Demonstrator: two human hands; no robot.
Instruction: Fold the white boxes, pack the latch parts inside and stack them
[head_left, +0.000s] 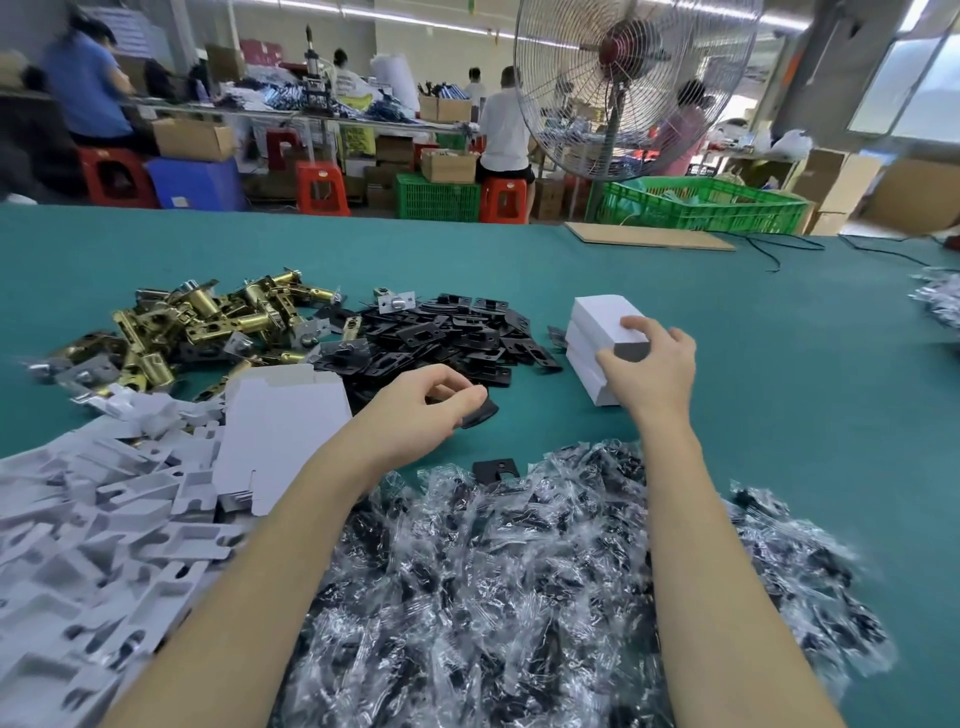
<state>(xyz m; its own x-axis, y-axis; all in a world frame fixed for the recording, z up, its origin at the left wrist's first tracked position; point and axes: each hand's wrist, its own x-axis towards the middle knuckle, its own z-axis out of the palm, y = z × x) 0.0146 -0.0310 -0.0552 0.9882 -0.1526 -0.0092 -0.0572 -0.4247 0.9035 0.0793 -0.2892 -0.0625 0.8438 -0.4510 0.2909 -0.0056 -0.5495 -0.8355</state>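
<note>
A stack of three folded white boxes (597, 325) stands on the green table, right of centre. My right hand (652, 364) grips the near end of the top box, thumb below and fingers on top. My left hand (423, 405) hovers left of the stack and pinches a black plate (480, 413) just above the table. Behind it spreads a pile of black strike plates (441, 332). Brass latch bolts (208, 322) are heaped at the far left. Flat white box blanks (280, 426) lie at the left.
Small clear bags with black parts (519, 571) cover the near table between my arms. White cardboard inserts (78, 519) fill the near left. One black plate (496, 467) lies alone by the bags. A cardboard sheet (649, 236) and a cable lie at the far edge; a standing fan (634, 83) is beyond.
</note>
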